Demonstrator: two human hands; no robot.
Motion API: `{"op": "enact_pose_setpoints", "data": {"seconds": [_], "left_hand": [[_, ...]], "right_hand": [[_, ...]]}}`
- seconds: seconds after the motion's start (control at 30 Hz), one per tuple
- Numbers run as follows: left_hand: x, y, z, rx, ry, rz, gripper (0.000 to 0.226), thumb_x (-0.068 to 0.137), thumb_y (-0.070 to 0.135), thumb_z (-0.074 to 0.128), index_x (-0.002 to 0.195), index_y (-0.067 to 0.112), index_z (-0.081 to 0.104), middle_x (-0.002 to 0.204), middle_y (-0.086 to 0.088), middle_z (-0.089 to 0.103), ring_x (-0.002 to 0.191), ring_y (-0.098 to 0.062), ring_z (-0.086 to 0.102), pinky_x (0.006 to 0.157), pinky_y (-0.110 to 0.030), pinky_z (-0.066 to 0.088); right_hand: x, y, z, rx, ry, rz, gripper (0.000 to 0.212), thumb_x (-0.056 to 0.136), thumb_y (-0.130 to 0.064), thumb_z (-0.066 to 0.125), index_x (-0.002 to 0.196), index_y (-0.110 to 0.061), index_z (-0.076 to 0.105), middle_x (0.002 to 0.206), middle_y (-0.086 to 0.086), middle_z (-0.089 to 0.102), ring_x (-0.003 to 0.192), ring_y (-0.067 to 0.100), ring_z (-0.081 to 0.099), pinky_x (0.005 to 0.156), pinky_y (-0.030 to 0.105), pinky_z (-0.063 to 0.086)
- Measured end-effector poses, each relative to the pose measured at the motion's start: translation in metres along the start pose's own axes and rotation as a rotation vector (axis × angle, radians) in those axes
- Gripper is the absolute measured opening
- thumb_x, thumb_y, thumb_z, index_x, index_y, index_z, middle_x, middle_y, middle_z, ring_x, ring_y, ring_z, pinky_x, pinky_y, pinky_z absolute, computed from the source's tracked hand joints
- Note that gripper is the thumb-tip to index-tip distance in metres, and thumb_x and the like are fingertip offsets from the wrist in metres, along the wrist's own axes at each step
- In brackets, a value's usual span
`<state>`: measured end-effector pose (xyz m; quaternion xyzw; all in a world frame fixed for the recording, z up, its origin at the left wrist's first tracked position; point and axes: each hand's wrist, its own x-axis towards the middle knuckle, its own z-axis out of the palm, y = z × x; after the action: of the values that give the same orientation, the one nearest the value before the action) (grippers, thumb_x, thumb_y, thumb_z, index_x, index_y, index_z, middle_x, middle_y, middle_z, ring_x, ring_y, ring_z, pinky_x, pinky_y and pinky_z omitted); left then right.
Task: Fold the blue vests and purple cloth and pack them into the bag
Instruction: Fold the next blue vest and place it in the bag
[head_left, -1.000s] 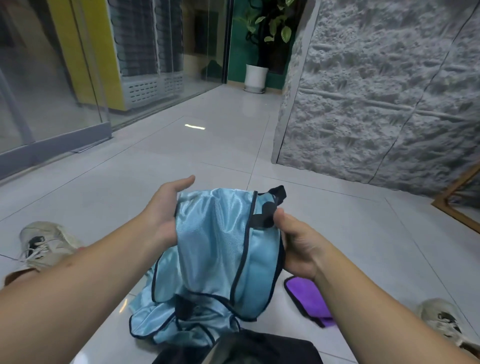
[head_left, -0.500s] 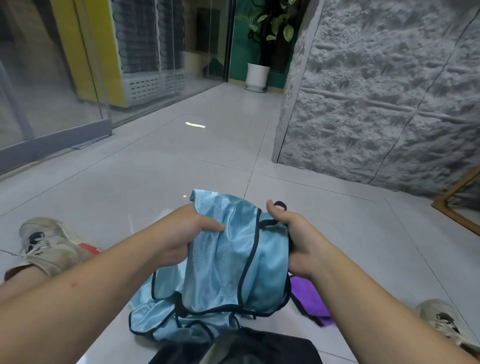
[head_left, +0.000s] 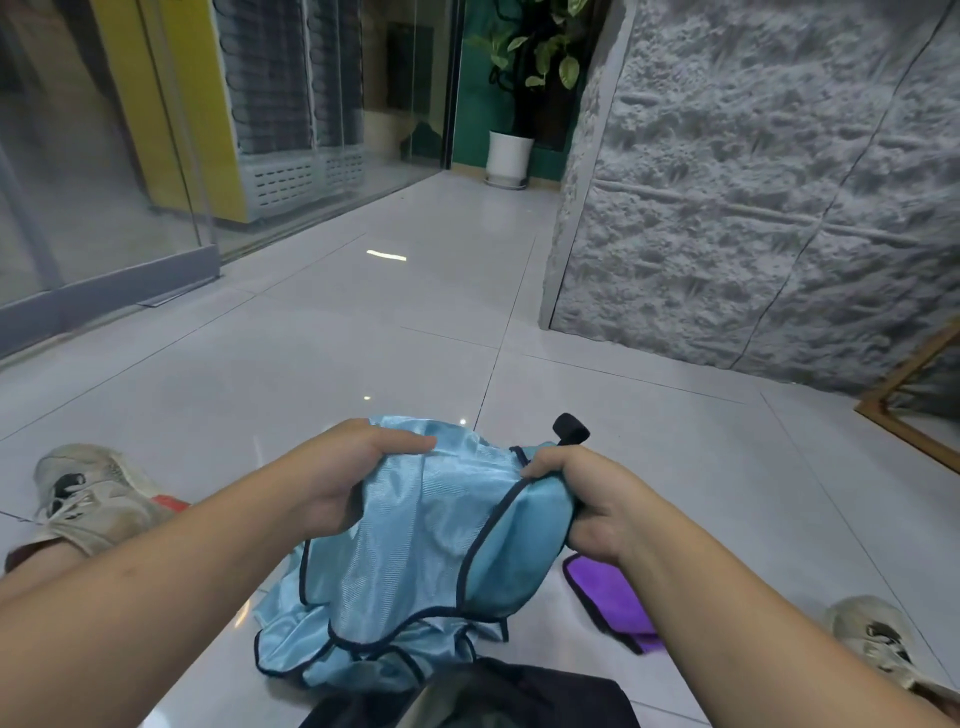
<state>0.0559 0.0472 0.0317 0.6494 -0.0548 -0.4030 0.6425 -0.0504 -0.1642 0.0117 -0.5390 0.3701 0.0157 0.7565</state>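
L hand (head_left: 343, 483) and R hand (head_left: 582, 499) both gripping blue vest (head_left: 436, 540) held above floor (head_left: 363, 338) at centre; purple cloth (head_left: 608, 597) on floor ~5 o'clock, bag (head_left: 545, 696) at 6.

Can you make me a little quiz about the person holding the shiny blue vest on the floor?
1. True or false: both hands grip the blue vest.
2. What colour is the cloth lying on the floor tiles under the right hand?
3. Which hand has its fingers over the vest's top edge: A left hand, B neither?

Key: 1 true; 2 purple; 3 A.
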Motion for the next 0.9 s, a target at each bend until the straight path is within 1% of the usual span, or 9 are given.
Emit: {"op": "enact_pose_setpoints", "data": {"seconds": [0.17,0.27,0.33,0.37,0.47,0.53,0.7,0.8,0.9], "left_hand": [[0.000,0.000,-0.007,-0.115,-0.026,-0.068,0.037,0.082,0.013,0.076,0.116,-0.003,0.075,0.107,-0.020,0.077,0.085,-0.032,0.076,0.080,-0.041,0.063],[0.009,-0.004,-0.009,-0.054,0.058,0.012,0.075,0.082,0.003,0.079,0.150,-0.004,0.047,0.134,-0.025,0.066,0.103,-0.035,0.073,0.088,-0.045,0.062],[0.016,-0.008,-0.014,-0.059,0.147,0.083,0.116,0.080,0.001,0.084,0.166,0.026,0.010,0.163,-0.016,0.036,0.128,-0.034,0.061,0.104,-0.051,0.053],[0.019,-0.008,-0.016,-0.044,0.146,0.119,0.121,0.079,0.003,0.087,0.164,0.042,0.010,0.167,-0.009,0.028,0.136,-0.033,0.055,0.110,-0.053,0.048],[0.019,-0.009,-0.015,0.043,0.080,0.199,0.068,0.080,0.007,0.087,0.137,0.038,0.065,0.149,-0.012,0.055,0.123,-0.028,0.067,0.111,-0.048,0.050],[0.014,-0.007,-0.014,0.159,0.105,0.214,0.036,0.079,0.008,0.087,0.110,0.025,0.082,0.123,-0.014,0.074,0.110,-0.028,0.074,0.107,-0.045,0.053],[0.011,-0.006,-0.014,0.399,0.195,0.240,0.069,0.066,0.012,0.098,0.129,0.024,0.072,0.132,-0.002,0.067,0.128,-0.028,0.061,0.113,-0.047,0.047],[0.006,-0.005,-0.007,0.563,0.234,0.275,0.081,0.066,0.013,0.098,0.139,0.021,0.065,0.141,0.000,0.061,0.133,-0.024,0.054,0.114,-0.039,0.043],[0.001,-0.002,-0.003,0.722,0.273,0.247,0.078,0.066,0.017,0.099,0.137,0.021,0.065,0.138,-0.003,0.061,0.122,-0.024,0.058,0.098,-0.034,0.049]], "right_hand": [[-0.003,-0.002,-0.003,0.020,0.014,-0.009,0.029,0.086,0.004,0.060,0.114,0.003,0.068,0.123,0.029,0.070,0.097,0.039,0.072,0.101,0.053,0.056],[0.002,0.000,-0.005,-0.048,0.120,-0.068,0.039,0.082,0.006,0.069,0.120,0.010,0.065,0.109,0.031,0.074,0.090,0.041,0.076,0.086,0.053,0.063],[0.003,0.000,-0.005,-0.030,0.160,-0.132,0.052,0.080,0.006,0.074,0.129,0.007,0.058,0.110,0.028,0.074,0.088,0.041,0.077,0.078,0.051,0.064],[0.003,0.000,-0.005,0.000,0.150,-0.166,0.060,0.080,0.006,0.074,0.136,0.002,0.053,0.116,0.027,0.072,0.090,0.041,0.077,0.076,0.050,0.064],[-0.004,-0.005,-0.004,0.056,0.067,-0.232,0.050,0.090,0.008,0.063,0.135,-0.014,0.059,0.119,0.025,0.073,0.096,0.039,0.077,0.087,0.051,0.063],[-0.007,-0.009,-0.005,0.110,0.050,-0.226,0.040,0.097,0.007,0.052,0.127,-0.015,0.068,0.115,0.023,0.075,0.095,0.036,0.075,0.087,0.047,0.062],[-0.014,-0.012,-0.003,0.261,0.050,-0.155,0.019,0.102,-0.015,0.058,0.105,-0.005,0.074,0.100,0.019,0.075,0.087,0.036,0.074,0.084,0.045,0.061],[-0.014,-0.011,-0.001,0.420,0.071,-0.125,0.031,0.108,-0.031,0.050,0.110,-0.006,0.069,0.106,0.019,0.076,0.093,0.037,0.073,0.087,0.047,0.059],[-0.014,-0.009,0.000,0.477,0.048,-0.086,0.053,0.109,-0.045,0.043,0.121,0.002,0.065,0.124,0.022,0.072,0.113,0.040,0.070,0.096,0.049,0.055]]}}
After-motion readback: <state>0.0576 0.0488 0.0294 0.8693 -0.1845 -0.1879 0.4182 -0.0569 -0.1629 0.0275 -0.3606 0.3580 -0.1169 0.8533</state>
